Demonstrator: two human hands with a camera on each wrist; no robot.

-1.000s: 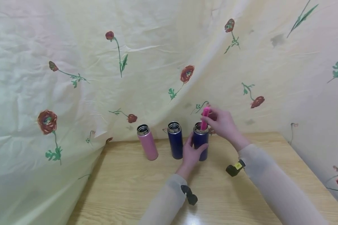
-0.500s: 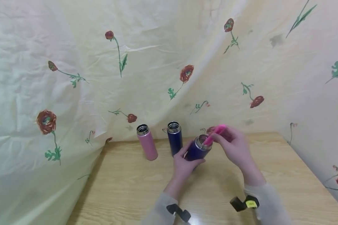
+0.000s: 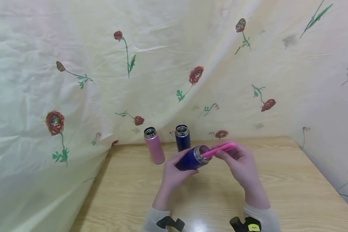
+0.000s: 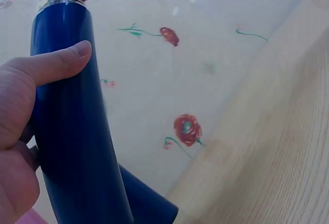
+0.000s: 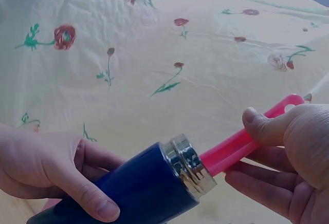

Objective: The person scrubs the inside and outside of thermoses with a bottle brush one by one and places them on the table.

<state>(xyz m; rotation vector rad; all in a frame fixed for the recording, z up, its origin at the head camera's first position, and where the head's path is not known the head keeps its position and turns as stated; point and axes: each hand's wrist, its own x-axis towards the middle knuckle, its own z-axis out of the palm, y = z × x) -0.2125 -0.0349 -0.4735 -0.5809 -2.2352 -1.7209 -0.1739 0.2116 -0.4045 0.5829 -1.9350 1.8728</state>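
Note:
My left hand [image 3: 175,174] grips a dark blue metal bottle [image 3: 191,159], lidless and tilted so its mouth leans to the right. In the left wrist view the thumb lies across the front of the blue bottle [image 4: 77,121]. A bright pink plastic handle [image 3: 221,149] with a hole at its end sticks out of the silver neck [image 5: 190,165]. My right hand [image 3: 239,164] pinches this handle between thumb and fingers. Whatever is at the handle's lower end is hidden inside the bottle.
A second open blue bottle [image 3: 182,137] stands upright behind the held one. To its left stands an open pink bottle [image 3: 154,148]. The wooden table [image 3: 119,193] ends at a flower-printed cloth [image 3: 162,64] hanging behind and at the sides.
The right-hand blue bottle has been lifted off the table, tilted and brought left and nearer. My right hand has moved down along with it, and the pink handle now slants low to the right.

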